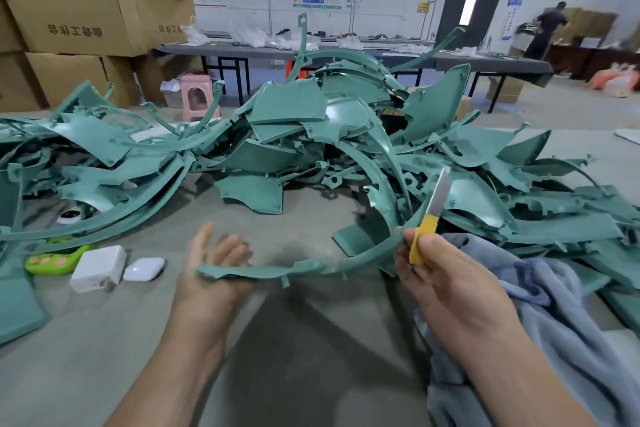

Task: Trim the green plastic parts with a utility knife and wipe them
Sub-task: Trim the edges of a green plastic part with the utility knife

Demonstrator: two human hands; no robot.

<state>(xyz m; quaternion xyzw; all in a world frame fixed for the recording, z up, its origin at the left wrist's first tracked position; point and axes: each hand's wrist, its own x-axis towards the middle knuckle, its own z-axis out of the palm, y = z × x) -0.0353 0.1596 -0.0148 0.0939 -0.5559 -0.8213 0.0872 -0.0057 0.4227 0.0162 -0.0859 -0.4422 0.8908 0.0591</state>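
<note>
Cloth: a blue-grey cloth (554,305) lies bunched on the desk (294,340), right of and below the curved strip.
Right hand: the right hand (450,281) is at the curved strip's right end; its fingers (405,243) clench that end together with the utility knife (430,215), whose blade points up.
Left hand: the left hand (207,263) is palm up with fingers released and straight, under the strip's left end; it is too blurred to tell whether they touch.
Curved strip: the curved strip (311,269), green plastic, is held above the desk between both hands.
Small items: left of the strip lie a white adapter (98,269), a white case (143,269) and a green gadget (52,260).
Pile: a pile of green parts (311,135) lies behind the strip.
Far: a pink stool (199,94) and cardboard boxes (76,17) stand beyond the pile, left of the strip.
</note>
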